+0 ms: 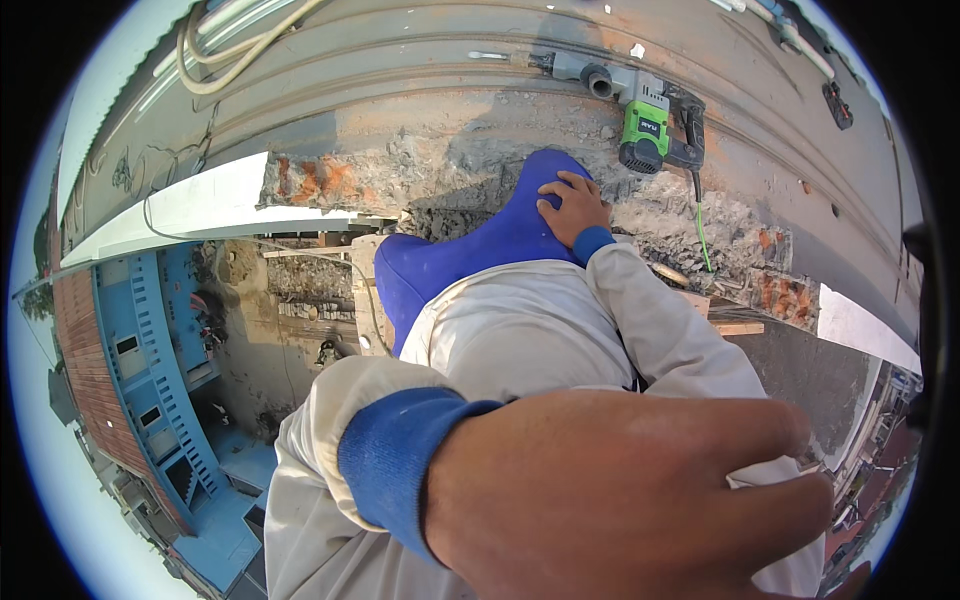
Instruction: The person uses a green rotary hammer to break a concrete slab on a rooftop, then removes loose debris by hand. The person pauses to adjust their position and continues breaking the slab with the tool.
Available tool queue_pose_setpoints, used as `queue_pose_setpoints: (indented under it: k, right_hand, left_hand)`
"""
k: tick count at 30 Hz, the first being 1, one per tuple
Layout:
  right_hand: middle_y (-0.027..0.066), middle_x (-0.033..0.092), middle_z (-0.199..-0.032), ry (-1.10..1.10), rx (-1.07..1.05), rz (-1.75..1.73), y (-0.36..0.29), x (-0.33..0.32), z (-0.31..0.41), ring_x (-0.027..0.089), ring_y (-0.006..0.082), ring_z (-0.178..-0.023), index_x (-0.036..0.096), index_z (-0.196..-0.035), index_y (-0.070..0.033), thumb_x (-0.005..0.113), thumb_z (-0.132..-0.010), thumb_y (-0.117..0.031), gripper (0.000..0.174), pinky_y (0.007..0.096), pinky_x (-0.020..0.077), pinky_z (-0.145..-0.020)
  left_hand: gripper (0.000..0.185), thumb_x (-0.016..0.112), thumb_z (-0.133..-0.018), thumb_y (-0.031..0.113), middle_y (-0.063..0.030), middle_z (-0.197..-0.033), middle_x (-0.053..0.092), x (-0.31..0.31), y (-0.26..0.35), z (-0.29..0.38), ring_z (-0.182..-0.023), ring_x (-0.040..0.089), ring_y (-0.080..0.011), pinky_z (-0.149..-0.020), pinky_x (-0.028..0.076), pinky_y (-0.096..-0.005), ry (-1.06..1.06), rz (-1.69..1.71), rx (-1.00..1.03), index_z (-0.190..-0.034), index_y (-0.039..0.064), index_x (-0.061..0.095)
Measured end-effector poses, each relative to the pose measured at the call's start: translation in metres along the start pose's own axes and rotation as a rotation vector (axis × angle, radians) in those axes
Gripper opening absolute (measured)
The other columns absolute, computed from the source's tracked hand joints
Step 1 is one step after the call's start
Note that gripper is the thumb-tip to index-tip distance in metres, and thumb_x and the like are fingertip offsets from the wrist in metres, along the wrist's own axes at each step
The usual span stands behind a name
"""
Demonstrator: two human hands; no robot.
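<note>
My left hand (615, 487) is raised close to the camera, across my chest. Its back faces me, the fingers point right and stand apart, and the palm is hidden; nothing shows in it. My right hand (576, 206) rests with spread fingers on the knee of my blue trousers (487, 240). Beyond that knee lies a green and grey electric demolition hammer (645, 124), with its chisel bit (491, 56) pointing left. A green cord (703, 236) runs from its handle down to the broken masonry (465, 172).
The hammer lies on a dusty corrugated metal roof (420, 49). Exposed brick (319, 178) shows at the broken wall top, beside a white wall section (210, 199). A cable (300, 249) hangs across the edge. Far below left are a yard (292, 356) and a blue building (154, 360).
</note>
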State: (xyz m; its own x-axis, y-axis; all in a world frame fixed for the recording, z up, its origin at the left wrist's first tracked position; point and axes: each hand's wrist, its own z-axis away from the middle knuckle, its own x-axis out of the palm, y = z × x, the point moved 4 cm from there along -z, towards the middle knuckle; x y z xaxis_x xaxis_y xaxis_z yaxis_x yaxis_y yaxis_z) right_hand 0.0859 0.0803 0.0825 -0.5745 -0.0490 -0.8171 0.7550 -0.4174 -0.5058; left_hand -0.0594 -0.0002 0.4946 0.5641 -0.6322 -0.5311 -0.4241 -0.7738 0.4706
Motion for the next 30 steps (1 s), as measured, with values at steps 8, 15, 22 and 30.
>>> queue_pose_setpoints:
  k: [8,15,22,30]
  right_hand:
    - [0.0017,0.048,-0.155,0.024,0.013,-0.032,0.004,-0.003,0.004,0.034,0.0292,-0.148,0.073,-0.119,-0.030,0.068,-0.089,-0.042,0.032,0.0697,0.0274,-0.113]
    - [0.0046,0.049,-0.153,-0.016,0.020,-0.051,0.004,-0.010,0.005,0.036,0.0307,-0.148,0.073,-0.119,-0.025,0.067,-0.091,-0.041,0.033,0.0689,0.0292,-0.112]
    - [0.0047,0.050,-0.153,0.001,0.019,-0.074,0.003,-0.011,0.006,0.037,0.0300,-0.146,0.074,-0.120,-0.024,0.066,-0.089,-0.038,0.035,0.0705,0.0312,-0.108]
    - [0.0047,0.049,-0.153,-0.011,0.000,-0.073,0.009,-0.017,0.007,0.038,0.0300,-0.144,0.074,-0.119,-0.023,0.064,-0.090,-0.036,0.033,0.0674,0.0348,-0.105]
  left_hand:
    - [0.029,0.059,-0.100,0.005,-0.0212,-0.139,0.058,-0.050,-0.116,0.151,-0.119,0.065,-0.0286,-0.105,0.051,-0.0407,0.409,0.034,-0.879,-0.129,0.008,0.062]
    - [0.103,0.059,-0.094,0.068,-0.0331,-0.167,0.013,0.054,-0.149,0.435,-0.152,0.024,-0.0519,-0.123,0.028,-0.0556,-0.621,-0.192,-1.913,-0.164,0.005,0.017]
    - [0.080,0.055,-0.098,0.057,-0.0231,-0.171,0.015,0.088,-0.142,0.472,-0.157,0.016,-0.0469,-0.123,0.013,-0.0670,-0.200,-0.598,-1.748,-0.160,0.011,0.036]
    - [0.060,0.046,-0.100,0.052,-0.0058,-0.164,0.042,0.093,-0.165,0.442,-0.156,0.027,-0.0405,-0.117,0.015,-0.0744,-0.323,-0.551,-1.447,-0.149,0.017,0.055]
